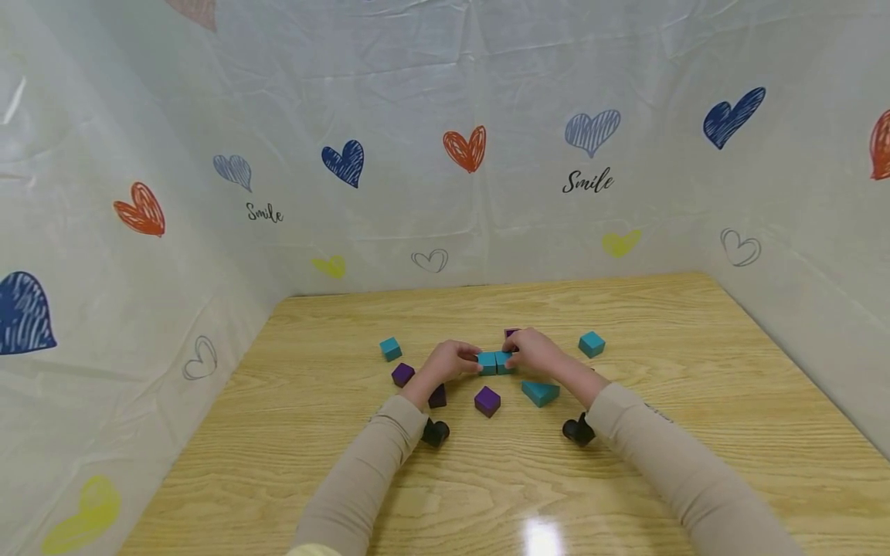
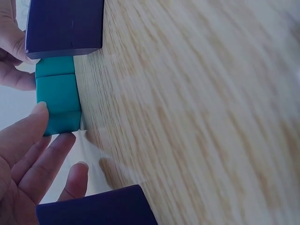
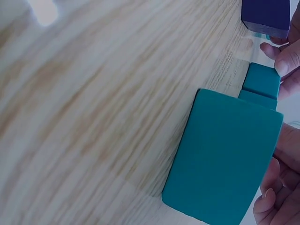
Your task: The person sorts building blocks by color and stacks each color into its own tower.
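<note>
Two teal cubes stand side by side on the table, the left cube (image 1: 487, 363) close against the right cube (image 1: 504, 362). My left hand (image 1: 452, 361) pinches the left cube; in the left wrist view its thumb lies on the near face and fingertips reach the end of the cube (image 2: 58, 101). From the other side my right hand (image 1: 541, 354) holds the right cube between thumb and fingers. The teal triangular block (image 3: 222, 154) hides part of that grip in the right wrist view. Behind the right hand, a purple block (image 1: 511, 333) partly shows.
A purple cube (image 1: 487, 401) sits in front of the hands, with the teal triangular block (image 1: 541, 392) to its right. Another purple cube (image 1: 402, 375) and a teal cube (image 1: 391, 349) lie left; one dark purple block (image 1: 437, 396) sits by the left wrist. A teal cube (image 1: 592, 344) lies right.
</note>
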`<state>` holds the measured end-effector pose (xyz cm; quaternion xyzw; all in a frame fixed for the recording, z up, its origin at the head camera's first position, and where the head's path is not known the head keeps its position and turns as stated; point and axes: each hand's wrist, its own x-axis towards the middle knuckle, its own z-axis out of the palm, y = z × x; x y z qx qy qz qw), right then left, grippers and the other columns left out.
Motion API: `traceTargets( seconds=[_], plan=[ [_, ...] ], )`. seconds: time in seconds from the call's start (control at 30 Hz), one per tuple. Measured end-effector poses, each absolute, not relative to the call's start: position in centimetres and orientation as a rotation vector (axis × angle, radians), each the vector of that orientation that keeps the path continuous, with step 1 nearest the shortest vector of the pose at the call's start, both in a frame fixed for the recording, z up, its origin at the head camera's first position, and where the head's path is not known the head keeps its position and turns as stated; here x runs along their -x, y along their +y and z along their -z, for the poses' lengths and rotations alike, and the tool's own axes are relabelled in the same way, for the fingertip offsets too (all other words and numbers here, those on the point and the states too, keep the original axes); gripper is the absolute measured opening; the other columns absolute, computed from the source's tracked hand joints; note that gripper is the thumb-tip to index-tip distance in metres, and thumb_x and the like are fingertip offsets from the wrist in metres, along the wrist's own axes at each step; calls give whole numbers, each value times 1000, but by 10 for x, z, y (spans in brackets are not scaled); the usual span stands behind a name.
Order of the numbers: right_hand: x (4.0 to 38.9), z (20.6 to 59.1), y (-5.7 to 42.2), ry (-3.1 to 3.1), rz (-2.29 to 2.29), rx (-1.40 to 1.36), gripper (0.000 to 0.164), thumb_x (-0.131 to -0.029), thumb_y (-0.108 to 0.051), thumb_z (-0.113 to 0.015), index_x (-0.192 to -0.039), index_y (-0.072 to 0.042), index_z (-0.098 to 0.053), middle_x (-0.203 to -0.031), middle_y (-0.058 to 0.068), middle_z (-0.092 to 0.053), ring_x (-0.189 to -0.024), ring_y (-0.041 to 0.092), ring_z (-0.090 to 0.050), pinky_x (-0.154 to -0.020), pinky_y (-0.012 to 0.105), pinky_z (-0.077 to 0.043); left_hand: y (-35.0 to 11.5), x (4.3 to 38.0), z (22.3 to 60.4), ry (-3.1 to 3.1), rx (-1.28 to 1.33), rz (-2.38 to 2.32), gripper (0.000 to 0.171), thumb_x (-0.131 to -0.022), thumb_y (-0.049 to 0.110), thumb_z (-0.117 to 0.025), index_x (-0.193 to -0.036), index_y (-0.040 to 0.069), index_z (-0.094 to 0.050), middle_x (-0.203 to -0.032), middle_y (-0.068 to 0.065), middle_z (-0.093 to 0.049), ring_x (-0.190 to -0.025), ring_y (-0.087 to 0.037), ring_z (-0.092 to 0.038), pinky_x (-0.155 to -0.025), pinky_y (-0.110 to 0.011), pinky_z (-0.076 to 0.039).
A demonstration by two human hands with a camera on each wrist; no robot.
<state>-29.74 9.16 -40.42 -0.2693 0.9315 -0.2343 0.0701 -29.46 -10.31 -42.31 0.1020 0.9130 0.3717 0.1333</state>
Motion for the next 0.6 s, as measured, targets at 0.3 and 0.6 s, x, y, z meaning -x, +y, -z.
traceTargets(
  seconds=[0.3, 0.6],
  plan=[
    [301, 410, 95, 2799, 758, 775, 26, -82, -11, -68, -104, 2, -66, -100, 14, -66, -85, 22, -60, -73, 33, -49, -103, 293, 423, 2639, -315, -1098, 36, -85, 19, -65, -120, 9, -61, -109, -9, -66, -100, -21, -59, -83, -31, -48],
    [302, 411, 95, 2799, 797, 742, 29, -80, -13, -70, -104, 2, -66, -100, 14, -66, -87, 22, -60, -76, 35, -49, -104, 293, 423, 2639, -314, -1111, 36, -85, 19, -66, -119, 9, -62, -109, -9, -66, -94, -20, -60, -76, -29, -49]
  ],
)
